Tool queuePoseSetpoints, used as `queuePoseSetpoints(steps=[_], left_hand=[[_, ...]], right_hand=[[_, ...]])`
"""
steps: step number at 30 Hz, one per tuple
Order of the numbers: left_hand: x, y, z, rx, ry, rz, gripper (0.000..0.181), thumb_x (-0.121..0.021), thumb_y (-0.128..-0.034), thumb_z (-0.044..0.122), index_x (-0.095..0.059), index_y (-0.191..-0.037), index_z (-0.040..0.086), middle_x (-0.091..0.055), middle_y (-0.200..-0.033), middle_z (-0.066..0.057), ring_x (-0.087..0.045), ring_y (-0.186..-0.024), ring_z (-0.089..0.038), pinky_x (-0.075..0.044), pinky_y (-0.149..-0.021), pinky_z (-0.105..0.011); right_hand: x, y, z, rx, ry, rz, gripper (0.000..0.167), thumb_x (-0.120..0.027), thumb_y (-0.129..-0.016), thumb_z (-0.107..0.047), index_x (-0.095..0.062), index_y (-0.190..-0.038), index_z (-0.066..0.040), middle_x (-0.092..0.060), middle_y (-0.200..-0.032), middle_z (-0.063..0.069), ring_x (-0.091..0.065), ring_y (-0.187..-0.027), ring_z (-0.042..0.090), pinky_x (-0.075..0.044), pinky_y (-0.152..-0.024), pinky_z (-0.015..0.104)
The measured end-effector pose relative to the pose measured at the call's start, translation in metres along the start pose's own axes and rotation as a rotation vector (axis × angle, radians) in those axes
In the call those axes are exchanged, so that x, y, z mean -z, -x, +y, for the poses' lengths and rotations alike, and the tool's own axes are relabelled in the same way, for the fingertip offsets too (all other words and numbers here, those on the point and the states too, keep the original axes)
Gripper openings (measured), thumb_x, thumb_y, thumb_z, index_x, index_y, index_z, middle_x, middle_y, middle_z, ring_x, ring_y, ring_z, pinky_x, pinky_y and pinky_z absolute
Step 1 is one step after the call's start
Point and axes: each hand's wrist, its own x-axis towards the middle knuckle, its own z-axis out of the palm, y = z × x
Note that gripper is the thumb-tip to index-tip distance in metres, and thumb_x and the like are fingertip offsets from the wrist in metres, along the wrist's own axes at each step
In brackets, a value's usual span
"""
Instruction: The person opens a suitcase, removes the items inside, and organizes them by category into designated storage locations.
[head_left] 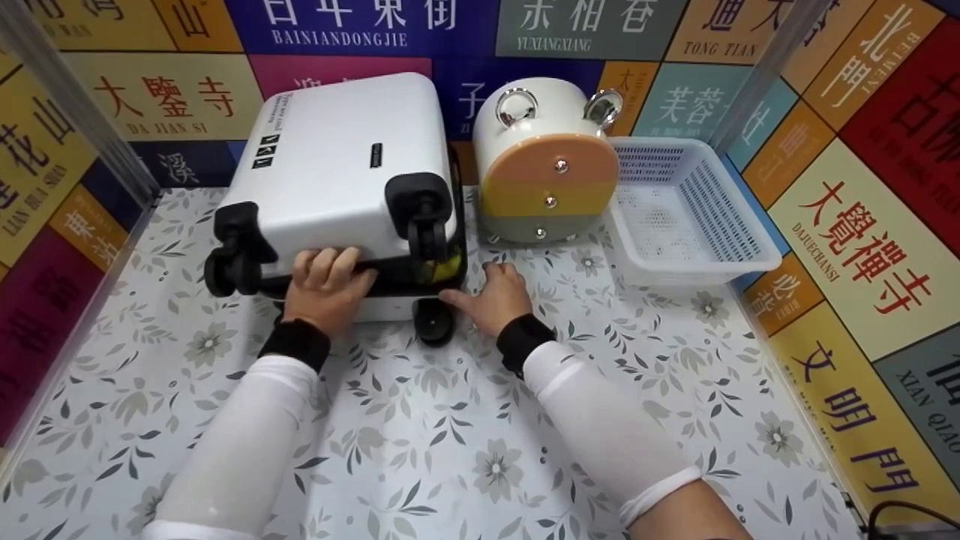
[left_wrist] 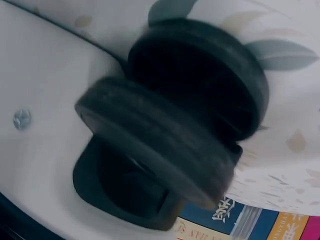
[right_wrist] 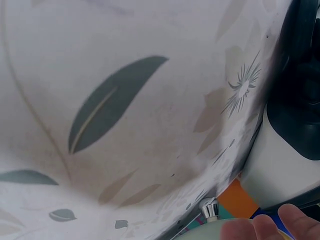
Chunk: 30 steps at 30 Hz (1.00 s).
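A white suitcase (head_left: 337, 172) lies on its side at the back left, its upper shell a little apart from the lower one. Through the dark gap at its front right, something yellow (head_left: 442, 268) shows inside. My left hand (head_left: 330, 289) grips the front edge of the upper shell, fingers over the top. My right hand (head_left: 495, 300) is by the front right corner, fingers spread loosely, thumb close to the rim; whether it touches cannot be seen. Black wheels (left_wrist: 165, 135) fill the left wrist view. Fingertips (right_wrist: 300, 222) appear low in the right wrist view.
Right of the suitcase stands a small rounded cabinet (head_left: 551, 187) with striped drawers and ring-shaped ears. A white plastic basket (head_left: 697, 266) sits beside it. Panels with printed signs (head_left: 832, 217) enclose the flower-patterned table (head_left: 465, 465) at the back and sides.
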Motion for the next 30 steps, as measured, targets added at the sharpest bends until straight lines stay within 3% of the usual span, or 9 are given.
queuePoseSetpoints(steps=[4,7,10,12,15,20,24,30], left_hand=[[0.001,0.004,-0.005,0.05,-0.023,0.008,0.021,-0.067,-0.0906,0.02,-0.075,-0.108,0.028,-0.053,-0.129,-0.004,-0.047,-0.109,-0.027,-0.043,-0.092,-0.056],[0.004,0.01,-0.009,0.083,-0.051,-0.01,0.043,-0.068,-0.0891,0.009,-0.073,-0.121,0.038,-0.046,-0.143,-0.004,-0.04,-0.129,-0.027,-0.042,-0.101,-0.071],[0.006,0.016,-0.013,0.142,-0.053,-0.024,0.065,-0.064,-0.0881,-0.002,-0.07,-0.132,0.046,-0.033,-0.164,0.004,-0.025,-0.152,-0.023,-0.033,-0.101,-0.089],[0.007,0.018,-0.016,0.196,-0.038,-0.021,0.072,-0.059,-0.0899,-0.007,-0.068,-0.135,0.049,-0.02,-0.173,0.011,-0.012,-0.162,-0.019,-0.027,-0.099,-0.094],[0.009,0.021,-0.019,0.259,-0.032,-0.029,0.074,-0.052,-0.0934,-0.008,-0.066,-0.138,0.05,-0.006,-0.177,0.017,0.002,-0.165,-0.016,-0.024,-0.103,-0.093],[0.018,0.024,-0.022,0.309,-0.09,-0.081,0.071,-0.052,-0.0964,-0.007,-0.064,-0.139,0.049,-0.018,-0.172,0.005,-0.017,-0.161,-0.032,-0.041,-0.104,-0.082],[0.024,0.027,-0.027,0.34,-0.077,-0.1,0.07,-0.05,-0.098,-0.007,-0.065,-0.138,0.049,-0.022,-0.17,0.001,-0.027,-0.155,-0.041,-0.051,-0.099,-0.074],[0.03,0.035,-0.037,0.378,0.005,-0.047,0.065,-0.047,-0.0945,-0.009,-0.071,-0.129,0.041,-0.018,-0.173,0.007,-0.025,-0.157,-0.042,-0.048,-0.105,-0.073]], right_hand=[[0.0,0.001,0.0,0.024,-0.003,0.011,0.107,-0.077,-0.08,-0.074,-0.049,-0.155,-0.002,-0.051,-0.151,0.023,-0.052,-0.138,0.041,-0.045,-0.118,0.046],[-0.001,0.003,0.001,0.053,-0.017,0.014,0.104,-0.077,-0.083,-0.072,-0.046,-0.158,-0.007,-0.049,-0.153,0.023,-0.051,-0.14,0.041,-0.045,-0.117,0.048],[-0.003,0.005,0.001,0.086,-0.045,0.013,0.1,-0.076,-0.086,-0.068,-0.041,-0.162,-0.014,-0.047,-0.156,0.022,-0.05,-0.142,0.041,-0.047,-0.116,0.05],[-0.004,0.005,0.001,0.123,-0.077,0.019,0.096,-0.076,-0.088,-0.064,-0.039,-0.164,-0.019,-0.047,-0.156,0.021,-0.051,-0.142,0.041,-0.047,-0.115,0.05],[-0.007,0.007,0.002,0.203,-0.117,0.04,0.089,-0.077,-0.092,-0.054,-0.039,-0.164,-0.02,-0.049,-0.154,0.019,-0.053,-0.139,0.039,-0.048,-0.113,0.049],[-0.01,0.01,0.002,0.325,-0.118,0.097,0.065,-0.076,-0.097,-0.04,-0.056,-0.154,-0.016,-0.057,-0.144,0.018,-0.057,-0.132,0.039,-0.049,-0.11,0.049],[-0.012,0.012,0.003,0.358,-0.1,0.134,0.048,-0.076,-0.098,-0.034,-0.069,-0.14,-0.013,-0.063,-0.135,0.018,-0.061,-0.125,0.039,-0.05,-0.108,0.048],[-0.013,0.013,0.004,0.36,-0.088,0.141,0.042,-0.075,-0.098,-0.034,-0.073,-0.135,-0.015,-0.068,-0.127,0.016,-0.064,-0.119,0.037,-0.051,-0.106,0.048]])
